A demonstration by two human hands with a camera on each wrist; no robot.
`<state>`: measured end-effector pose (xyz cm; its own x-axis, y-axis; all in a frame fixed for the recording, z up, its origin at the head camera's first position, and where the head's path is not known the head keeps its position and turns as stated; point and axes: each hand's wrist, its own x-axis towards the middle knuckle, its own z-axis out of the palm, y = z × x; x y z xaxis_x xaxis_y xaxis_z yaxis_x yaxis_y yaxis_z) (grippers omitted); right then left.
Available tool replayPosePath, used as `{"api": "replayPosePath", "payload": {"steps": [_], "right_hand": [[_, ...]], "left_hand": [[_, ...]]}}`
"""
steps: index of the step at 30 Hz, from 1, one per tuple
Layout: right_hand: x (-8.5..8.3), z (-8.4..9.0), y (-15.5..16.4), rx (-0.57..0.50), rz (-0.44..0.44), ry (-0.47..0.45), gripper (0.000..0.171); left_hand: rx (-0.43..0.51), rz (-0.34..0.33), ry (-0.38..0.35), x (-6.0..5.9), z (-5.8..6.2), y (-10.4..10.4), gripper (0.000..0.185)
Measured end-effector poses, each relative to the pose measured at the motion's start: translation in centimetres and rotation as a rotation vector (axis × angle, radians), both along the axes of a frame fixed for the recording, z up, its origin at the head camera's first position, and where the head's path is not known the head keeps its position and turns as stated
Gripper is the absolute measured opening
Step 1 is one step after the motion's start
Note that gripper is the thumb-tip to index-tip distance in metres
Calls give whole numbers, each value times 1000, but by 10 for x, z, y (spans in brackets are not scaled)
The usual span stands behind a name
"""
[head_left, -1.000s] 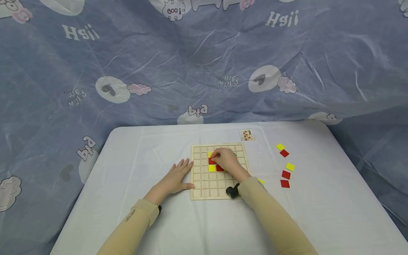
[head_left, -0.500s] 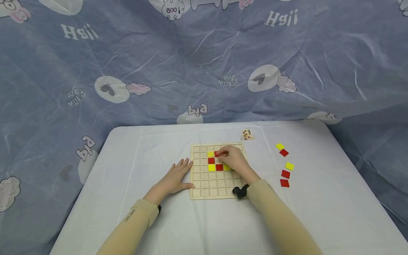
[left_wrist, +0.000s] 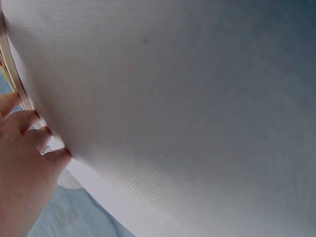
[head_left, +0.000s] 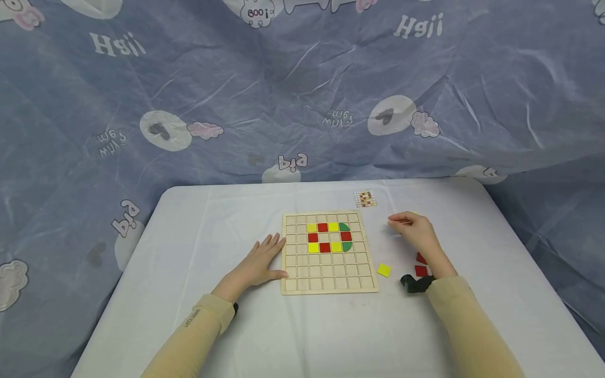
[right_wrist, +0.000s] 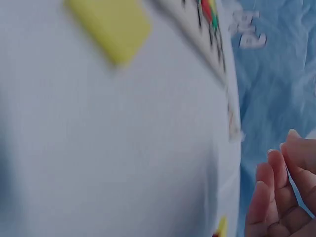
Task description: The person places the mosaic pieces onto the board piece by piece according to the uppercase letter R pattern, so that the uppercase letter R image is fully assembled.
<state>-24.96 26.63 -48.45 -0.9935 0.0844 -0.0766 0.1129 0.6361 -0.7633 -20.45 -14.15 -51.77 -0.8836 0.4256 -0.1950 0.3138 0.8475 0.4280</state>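
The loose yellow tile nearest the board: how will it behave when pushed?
Lying flat on the white table, the yellow tile would probably slide rather than tip. Its straight edges suggest stiffness, and being small and thin, it is likely light.

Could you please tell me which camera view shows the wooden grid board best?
The head view, since the whole wooden grid board lies in frame there. The left wrist view catches only a strip; the right wrist view shows a blurred part at the top.

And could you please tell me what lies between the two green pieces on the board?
A red tile sits between the upper green piece and the lower green piece, in the head view.
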Motion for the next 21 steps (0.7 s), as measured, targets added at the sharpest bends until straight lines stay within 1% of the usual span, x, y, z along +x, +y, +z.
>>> {"api": "replayPosePath", "payload": {"steps": [3, 5, 8, 11, 16, 21], "right_hand": [[1, -5, 26, 2, -64, -46, 42], [1, -8, 38, -6, -122, -82, 45], [0, -14, 50, -16, -218, -130, 49], [-1, -19, 56, 0, -281, -167, 54], [-6, -24, 59, 52, -316, -197, 59], [-10, -28, 57, 86, -322, -205, 54]], "left_hand": [[-2, 0, -2, 0, 1, 0, 94], [-8, 0, -5, 1, 1, 0, 95], [-8, -2, -7, 1, 3, 0, 95], [0, -5, -10, 1, 3, 0, 95], [3, -3, -12, 1, 3, -1, 95], [-7, -1, -11, 0, 2, -1, 96]]}}
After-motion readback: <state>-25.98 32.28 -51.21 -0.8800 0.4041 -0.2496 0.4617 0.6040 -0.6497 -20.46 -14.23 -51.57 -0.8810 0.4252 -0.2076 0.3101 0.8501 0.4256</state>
